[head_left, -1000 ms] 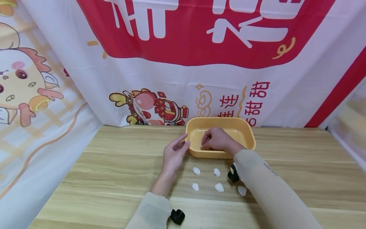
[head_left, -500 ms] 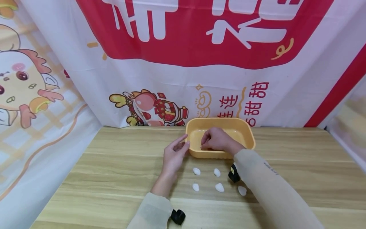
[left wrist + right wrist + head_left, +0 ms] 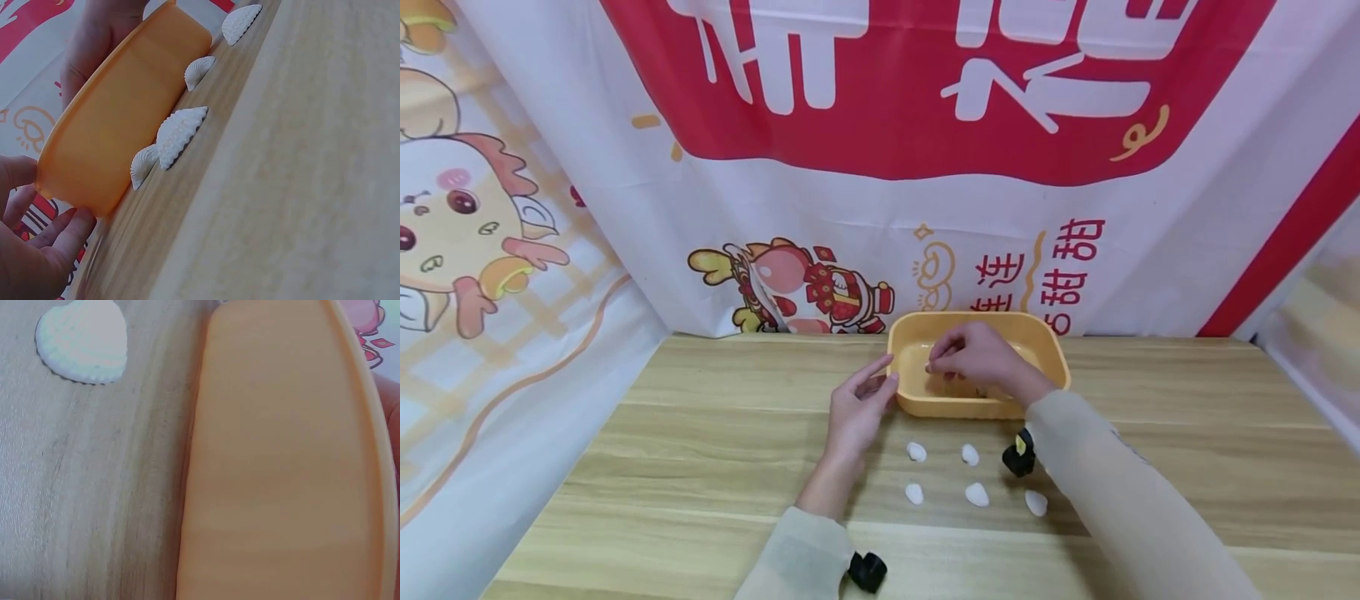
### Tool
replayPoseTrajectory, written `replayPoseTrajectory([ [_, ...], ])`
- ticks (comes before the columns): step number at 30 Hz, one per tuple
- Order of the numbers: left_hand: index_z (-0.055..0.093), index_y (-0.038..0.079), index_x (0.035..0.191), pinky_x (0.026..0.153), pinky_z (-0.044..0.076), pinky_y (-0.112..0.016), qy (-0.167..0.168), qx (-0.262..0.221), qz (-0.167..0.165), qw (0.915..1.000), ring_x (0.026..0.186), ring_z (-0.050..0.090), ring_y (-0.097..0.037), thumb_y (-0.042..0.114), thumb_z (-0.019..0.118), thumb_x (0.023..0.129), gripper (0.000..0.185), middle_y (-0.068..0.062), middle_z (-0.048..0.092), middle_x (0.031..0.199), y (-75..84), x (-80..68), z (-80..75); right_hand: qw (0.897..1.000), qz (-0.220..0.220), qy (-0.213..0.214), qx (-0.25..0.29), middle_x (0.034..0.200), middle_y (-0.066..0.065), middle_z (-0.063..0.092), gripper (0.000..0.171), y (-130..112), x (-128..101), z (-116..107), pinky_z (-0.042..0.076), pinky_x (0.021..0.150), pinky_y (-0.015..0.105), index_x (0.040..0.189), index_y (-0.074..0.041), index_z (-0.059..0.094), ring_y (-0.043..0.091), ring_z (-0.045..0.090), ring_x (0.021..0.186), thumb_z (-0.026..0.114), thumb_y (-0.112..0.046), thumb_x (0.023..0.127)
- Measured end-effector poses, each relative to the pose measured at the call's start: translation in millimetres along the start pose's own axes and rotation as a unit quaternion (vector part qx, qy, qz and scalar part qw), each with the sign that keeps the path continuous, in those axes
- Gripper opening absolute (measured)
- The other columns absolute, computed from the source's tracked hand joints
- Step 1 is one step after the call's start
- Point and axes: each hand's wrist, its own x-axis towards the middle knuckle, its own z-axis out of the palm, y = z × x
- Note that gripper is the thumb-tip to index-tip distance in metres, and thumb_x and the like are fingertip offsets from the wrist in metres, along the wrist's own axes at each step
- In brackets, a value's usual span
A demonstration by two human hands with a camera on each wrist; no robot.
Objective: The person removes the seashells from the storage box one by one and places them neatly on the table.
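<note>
Two hands at left-right-lying yellow tub: left relaxed against its corner, right pinching inside.

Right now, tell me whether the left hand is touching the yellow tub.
Touching. In the left wrist view, fingers of the left hand lie against the corner of the yellow tub; the head view agrees, with that hand at the tub's left end.

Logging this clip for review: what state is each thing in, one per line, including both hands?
Yellow tray: upright on the table, near the backdrop.
Right hand: over the tray's inside, fingers curled; whether they hold anything cannot be told.
Left hand: fingers relaxed, touching the tray's left end.
White shells: five lying loose on the table in front of the tray, apart from each other.
Table: wooden, bearing the tray and shells.
</note>
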Motion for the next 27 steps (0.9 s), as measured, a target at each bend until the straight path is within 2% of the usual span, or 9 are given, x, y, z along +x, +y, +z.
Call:
replayPoseTrajectory([
  [6,0.076,0.030,0.134,0.102,0.065,-0.030,0.004,-0.001,-0.005,1.0000,0.122,0.068,-0.021,0.022,0.075,0.103,0.032,-0.009,0.072,0.134,-2.0,0.1,0.3,1.000,0.008,0.023,0.019,0.106,0.009,0.078,0.020,-1.1,-6.4,-3.5,0.065,0.082,0.036,0.108,-0.010,0.078,0.022,0.074,0.089,0.084,-0.024,0.095],
  [13,0.076,0.030,0.134,0.101,0.065,-0.029,0.005,-0.003,-0.002,1.0000,0.121,0.067,-0.021,0.022,0.075,0.103,0.032,-0.008,0.072,0.134,-2.3,1.8,0.2,0.994,0.024,0.047,0.093,0.106,0.005,0.078,0.025,-5.1,-15.5,-6.6,0.065,0.089,0.045,0.113,-0.010,0.078,0.021,0.071,0.089,0.085,-0.026,0.095],
  [18,0.076,0.030,0.134,0.099,0.065,-0.029,0.005,-0.004,-0.002,1.0000,0.121,0.067,-0.021,0.022,0.075,0.103,0.032,-0.009,0.071,0.134,-2.8,2.3,0.1,0.993,0.022,0.051,0.101,0.104,0.005,0.077,0.029,-6.7,-21.1,-9.1,0.064,0.088,0.043,0.115,-0.009,0.077,0.020,0.069,0.089,0.085,-0.028,0.095],
  [24,0.076,0.029,0.134,0.098,0.065,-0.028,0.006,-0.002,-0.003,1.0000,0.121,0.067,-0.021,0.022,0.075,0.103,0.032,-0.009,0.071,0.133,-1.6,1.6,0.4,0.993,0.031,0.058,0.098,0.105,0.005,0.077,0.027,-9.4,-24.5,-9.9,0.063,0.092,0.047,0.114,-0.012,0.078,0.021,0.069,0.089,0.085,-0.029,0.095],
  [27,0.076,0.029,0.135,0.099,0.065,-0.028,0.005,-0.002,-0.002,1.0000,0.121,0.067,-0.021,0.022,0.075,0.103,0.032,-0.009,0.071,0.134,-1.5,1.2,0.2,0.992,0.026,0.058,0.109,0.101,0.003,0.077,0.029,-11.4,-27.2,-9.8,0.064,0.090,0.044,0.114,-0.010,0.078,0.019,0.068,0.087,0.087,-0.029,0.094],
])
